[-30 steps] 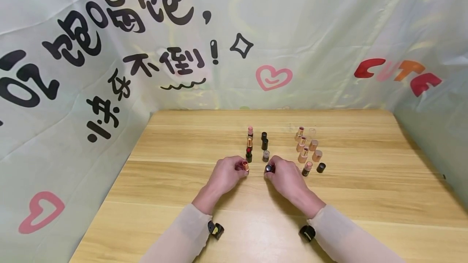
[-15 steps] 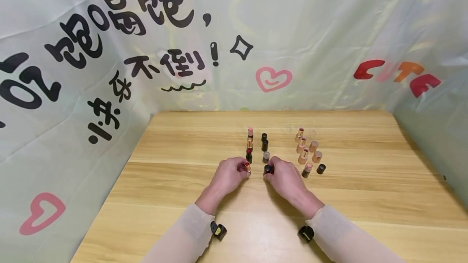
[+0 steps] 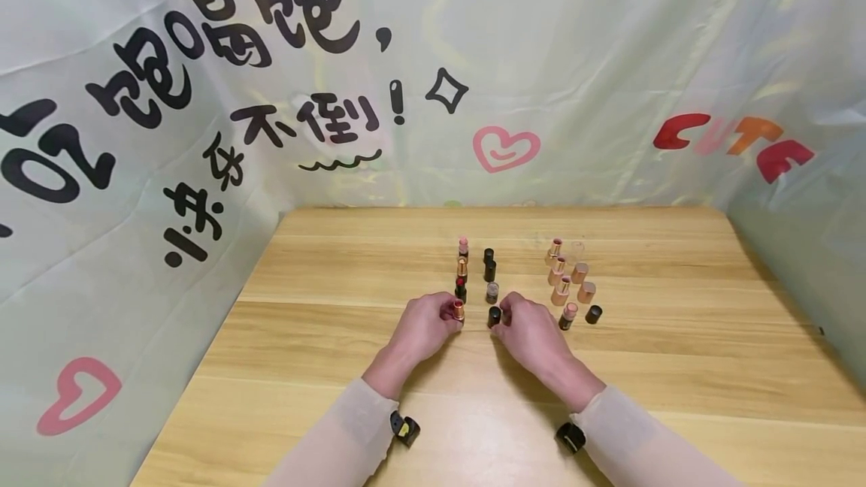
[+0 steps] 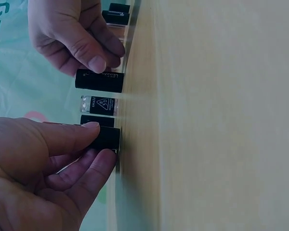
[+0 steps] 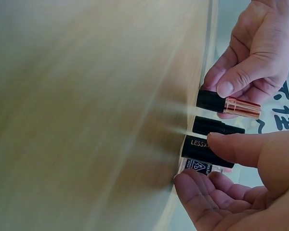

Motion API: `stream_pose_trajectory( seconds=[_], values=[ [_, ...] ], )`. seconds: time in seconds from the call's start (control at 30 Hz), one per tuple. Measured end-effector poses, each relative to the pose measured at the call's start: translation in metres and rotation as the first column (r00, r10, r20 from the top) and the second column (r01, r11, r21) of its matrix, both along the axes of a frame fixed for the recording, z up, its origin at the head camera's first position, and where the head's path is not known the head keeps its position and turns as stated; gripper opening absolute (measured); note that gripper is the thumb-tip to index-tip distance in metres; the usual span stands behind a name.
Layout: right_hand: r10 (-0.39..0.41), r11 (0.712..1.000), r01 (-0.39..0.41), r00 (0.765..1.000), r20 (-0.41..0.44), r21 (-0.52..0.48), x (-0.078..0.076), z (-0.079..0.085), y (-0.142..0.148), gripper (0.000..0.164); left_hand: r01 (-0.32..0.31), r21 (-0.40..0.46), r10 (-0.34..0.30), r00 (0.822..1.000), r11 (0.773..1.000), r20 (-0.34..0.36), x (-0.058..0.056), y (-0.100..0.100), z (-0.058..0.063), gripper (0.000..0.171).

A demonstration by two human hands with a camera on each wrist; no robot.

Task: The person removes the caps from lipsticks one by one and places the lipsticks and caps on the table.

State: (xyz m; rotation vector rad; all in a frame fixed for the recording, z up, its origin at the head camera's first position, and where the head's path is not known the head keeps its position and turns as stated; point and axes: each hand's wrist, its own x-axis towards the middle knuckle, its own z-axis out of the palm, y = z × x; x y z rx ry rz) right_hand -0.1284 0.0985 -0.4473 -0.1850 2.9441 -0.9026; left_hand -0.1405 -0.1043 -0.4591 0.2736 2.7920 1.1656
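My left hand (image 3: 426,324) pinches an uncapped lipstick (image 5: 229,105) with a black base and a rose-gold upper part between thumb and fingers, its base down at the table. Just to the right, a black lipstick cap (image 3: 495,317) with lettering stands upright. My right hand (image 3: 534,329) is beside that cap, fingers spread apart; in the right wrist view the thumb overlaps the cap, and whether it touches cannot be told. Behind the held lipstick, more uncapped lipsticks, one a red lipstick (image 3: 461,291), form a column. Behind the cap runs a row of caps, including a clear-topped cap (image 3: 492,292).
To the right stand several uncapped lipsticks (image 3: 560,291) with rose-gold caps (image 3: 586,292) and a transparent cap (image 3: 578,248). A pink lipstick (image 3: 568,316) and a short black cap (image 3: 594,314) stand nearest my right hand. Printed cloth (image 3: 595,58) encloses the wooden table (image 3: 325,367).
The black cap has come upright onto the table, and my right fingers have loosened from it. My left hand has shifted slightly right with the lipstick.
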Motion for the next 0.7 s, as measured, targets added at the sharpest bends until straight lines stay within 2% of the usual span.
stream_pose_trajectory(
  seconds=[0.13, 0.3, 0.47, 0.57, 0.7],
  values=[
    [-0.003, 1.000, 0.003, 1.000, -0.010, -0.007, 0.001, 0.001, 0.001, 0.040, -0.002, 0.019, 0.002, 1.000, 1.000, 0.011, 0.001, -0.002, 0.000, 0.027],
    [-0.015, 0.999, 0.012, 0.997, -0.071, -0.037, 0.006, 0.005, 0.006, 0.038, -0.022, 0.032, 0.021, 0.999, 0.999, 0.045, 0.004, -0.007, 0.002, 0.040],
    [-0.038, 0.996, 0.024, 0.985, -0.167, -0.089, 0.018, 0.013, 0.020, 0.034, -0.050, -0.002, 0.050, 0.998, 0.999, 0.027, 0.013, -0.020, 0.009, 0.038],
    [-0.047, 0.994, 0.015, 0.958, -0.283, -0.113, 0.025, 0.018, 0.036, 0.028, -0.089, -0.022, 0.089, 0.996, 0.996, -0.007, 0.017, -0.031, 0.017, 0.036],
    [-0.080, 0.993, 0.034, 0.894, -0.440, -0.110, 0.031, 0.024, 0.063, 0.020, -0.155, -0.079, 0.150, 0.986, 0.985, -0.074, 0.019, -0.046, 0.028, 0.036]
  ],
)
